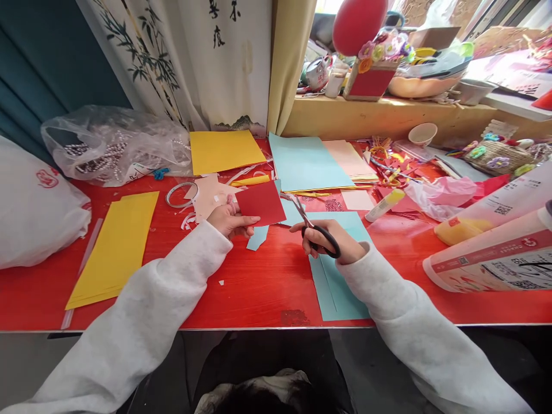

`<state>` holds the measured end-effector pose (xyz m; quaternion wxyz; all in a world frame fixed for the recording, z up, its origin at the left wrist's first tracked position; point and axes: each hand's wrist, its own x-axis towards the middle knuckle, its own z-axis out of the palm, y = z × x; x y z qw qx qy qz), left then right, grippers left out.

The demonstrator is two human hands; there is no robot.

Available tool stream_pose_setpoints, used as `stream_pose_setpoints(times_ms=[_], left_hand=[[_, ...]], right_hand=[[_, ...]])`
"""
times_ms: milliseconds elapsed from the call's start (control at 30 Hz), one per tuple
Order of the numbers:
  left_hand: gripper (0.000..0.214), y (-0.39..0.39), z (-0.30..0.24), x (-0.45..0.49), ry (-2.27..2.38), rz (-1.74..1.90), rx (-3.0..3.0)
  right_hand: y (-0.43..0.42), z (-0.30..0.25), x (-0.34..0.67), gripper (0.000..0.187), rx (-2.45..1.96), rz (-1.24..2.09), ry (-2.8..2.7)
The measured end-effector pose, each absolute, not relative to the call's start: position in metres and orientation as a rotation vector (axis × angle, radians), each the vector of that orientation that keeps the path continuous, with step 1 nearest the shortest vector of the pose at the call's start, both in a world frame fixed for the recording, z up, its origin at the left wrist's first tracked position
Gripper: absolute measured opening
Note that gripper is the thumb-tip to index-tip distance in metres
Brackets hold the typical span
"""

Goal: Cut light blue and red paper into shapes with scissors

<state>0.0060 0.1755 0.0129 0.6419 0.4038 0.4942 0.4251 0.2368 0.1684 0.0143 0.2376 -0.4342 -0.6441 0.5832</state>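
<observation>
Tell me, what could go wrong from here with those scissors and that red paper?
The left hand pinches the red paper near its lower left, while the scissors point toward its right edge; a long cut might reach the fingers. The right hand is above a light blue sheet, which the sleeve could perhaps shift or crease.
</observation>
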Motion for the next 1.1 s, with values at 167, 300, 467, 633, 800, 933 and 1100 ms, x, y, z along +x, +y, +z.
stream_pose_setpoints(times_ms=[167,300,467,633,800,933,1100], left_hand=[[0.025,0.17,0.013,0.012,1.1,0.908,0.991],[0.031,0.169,0.009,0.014,1.09,0.852,1.074],[0.034,0.166,0.009,0.018,1.104,0.85,1.088],[0.039,0.159,0.016,0.025,1.114,0.843,1.083],[0.029,0.155,0.015,0.029,1.112,0.85,1.077],[0.024,0.156,0.013,0.029,1.119,0.848,1.077],[0.018,0.153,0.013,0.033,1.139,0.856,1.09]], right_hand=[[0.166,0.014,0.232,0.061,-1.228,1.622,-1.81],[0.165,0.011,0.23,0.056,-1.231,1.615,-1.817],[0.165,0.008,0.227,0.055,-1.252,1.616,-1.771],[0.164,0.01,0.224,0.058,-1.236,1.624,-1.718],[0.164,0.01,0.224,0.058,-1.223,1.608,-1.71],[0.164,0.008,0.224,0.054,-1.21,1.599,-1.673],[0.164,0.004,0.223,0.051,-1.175,1.561,-1.678]])
